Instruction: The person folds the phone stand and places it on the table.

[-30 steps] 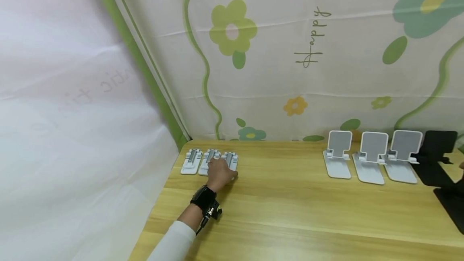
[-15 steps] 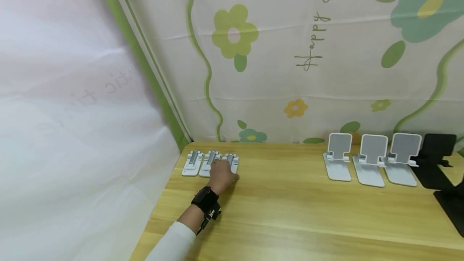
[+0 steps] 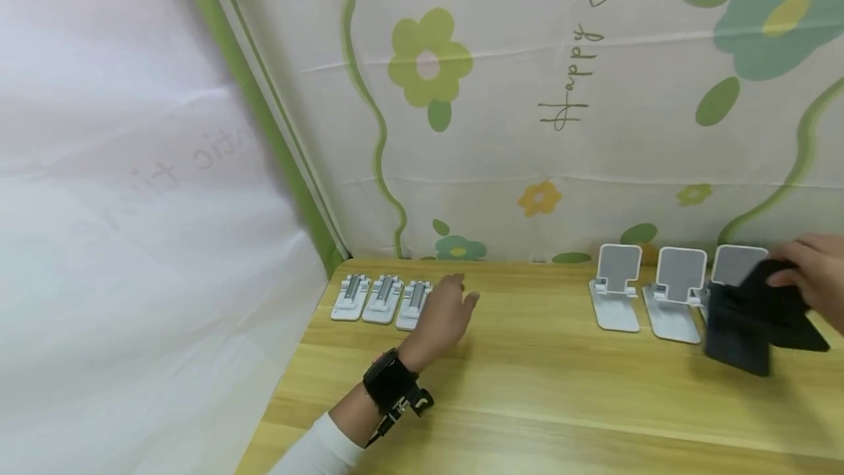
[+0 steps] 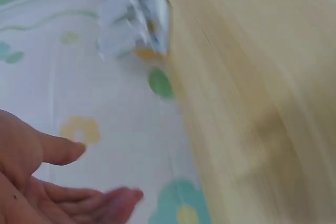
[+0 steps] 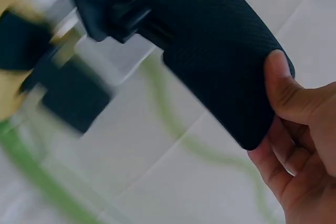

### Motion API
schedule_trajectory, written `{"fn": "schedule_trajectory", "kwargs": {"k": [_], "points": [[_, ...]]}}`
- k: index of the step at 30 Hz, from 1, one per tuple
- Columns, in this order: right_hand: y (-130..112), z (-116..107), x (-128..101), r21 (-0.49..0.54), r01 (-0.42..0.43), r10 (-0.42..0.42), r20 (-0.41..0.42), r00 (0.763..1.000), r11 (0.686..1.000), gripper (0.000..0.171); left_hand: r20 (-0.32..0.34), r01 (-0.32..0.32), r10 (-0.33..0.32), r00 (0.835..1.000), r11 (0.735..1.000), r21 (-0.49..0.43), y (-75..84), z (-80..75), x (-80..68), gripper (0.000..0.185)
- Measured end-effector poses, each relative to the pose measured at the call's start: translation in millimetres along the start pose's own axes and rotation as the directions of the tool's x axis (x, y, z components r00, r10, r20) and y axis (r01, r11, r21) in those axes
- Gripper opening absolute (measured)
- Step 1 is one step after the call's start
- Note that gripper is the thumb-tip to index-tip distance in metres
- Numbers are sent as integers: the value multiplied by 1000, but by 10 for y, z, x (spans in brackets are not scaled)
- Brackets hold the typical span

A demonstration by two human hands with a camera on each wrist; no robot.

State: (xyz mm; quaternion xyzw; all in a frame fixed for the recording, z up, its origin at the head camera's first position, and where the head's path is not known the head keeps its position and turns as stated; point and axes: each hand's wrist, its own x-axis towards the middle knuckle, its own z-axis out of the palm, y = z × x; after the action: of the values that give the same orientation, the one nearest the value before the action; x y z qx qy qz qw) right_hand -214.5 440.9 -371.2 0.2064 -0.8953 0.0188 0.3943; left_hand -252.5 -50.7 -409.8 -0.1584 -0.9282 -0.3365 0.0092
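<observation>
- Black phone stand [image 3: 752, 325] is held off the wooden table [image 3: 541, 387] at the far right, pinched at its textured back plate by the right hand [image 3: 814, 273]; thumb is seen pressed on the plate edge in the right wrist view [image 5: 231, 77], fingers curled behind.
- Stand is matte black, rounded-rectangle plate, hinged arm, unfolded and tilted; it overlaps the third white stand in the head view.
- Left hand [image 3: 443, 314] is raised just above the table, fingers loosely spread, nothing gripped; palm is seen bare in the left wrist view [image 4: 31, 182].
- Three folded white stands [image 3: 382, 299] are laid flat in a row at the back left corner, just beside the left hand, near the table's left edge.
- Three upright white stands [image 3: 672, 292] are set along the back edge at right, side by side, smooth plastic with grey plates.
- Broad bare woodgrain is left between the two rows and toward the near edge.
- Floral cloth [image 3: 527, 130] is hung directly behind the table's back edge; a white sheet [image 3: 132, 240] is hung at left.
</observation>
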Motion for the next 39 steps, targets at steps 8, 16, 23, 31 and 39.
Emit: {"fn": "schedule_trajectory", "kwargs": {"k": [8,16,23,31,39], "points": [[-1126,-188,515,54,64,-66,39,997,996,84,238,77,16,971,924,-376,395,280,-52,49],[-1679,-83,796,208,138,-128,-57,990,968,65,314,165,4,949,845,-509,592,481,-154,36],[-1844,-3,843,218,150,-140,-61,988,964,46,273,180,-2,962,757,-628,566,557,-218,15],[-1905,50,854,255,135,-126,-50,991,958,17,308,234,-39,951,744,-626,467,520,-170,18],[-1910,67,964,318,113,-90,-84,992,941,45,325,279,-64,944,682,-676,488,399,-143,29]]}}
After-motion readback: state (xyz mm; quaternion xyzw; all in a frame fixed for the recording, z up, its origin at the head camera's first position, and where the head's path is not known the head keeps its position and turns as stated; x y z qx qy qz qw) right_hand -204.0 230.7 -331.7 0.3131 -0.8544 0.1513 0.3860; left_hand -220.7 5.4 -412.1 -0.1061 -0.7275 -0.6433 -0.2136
